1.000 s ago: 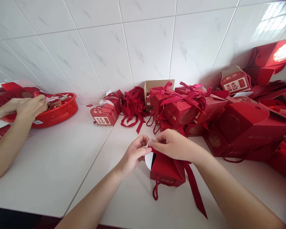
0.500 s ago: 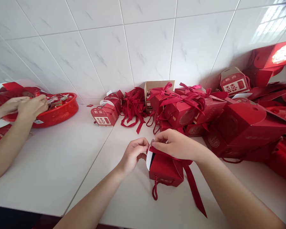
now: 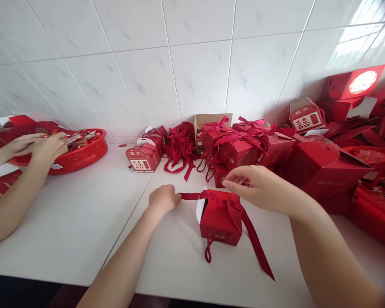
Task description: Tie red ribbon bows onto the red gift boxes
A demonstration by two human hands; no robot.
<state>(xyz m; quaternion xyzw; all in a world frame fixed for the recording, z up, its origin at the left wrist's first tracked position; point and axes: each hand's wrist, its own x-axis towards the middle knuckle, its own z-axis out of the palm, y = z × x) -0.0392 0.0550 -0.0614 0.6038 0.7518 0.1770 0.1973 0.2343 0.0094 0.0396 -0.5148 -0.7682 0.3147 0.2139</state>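
Single head-worn view, near white table point(image 3: 83, 222), facing forward and down; tiled wall point(image 3: 205, 77) beyond.

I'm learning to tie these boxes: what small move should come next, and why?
Probably the right hand should pick up the ribbon's loose tail: that hand looks empty near the box, while the left hand grips the ribbon's opposite stretch, pulled sideways.
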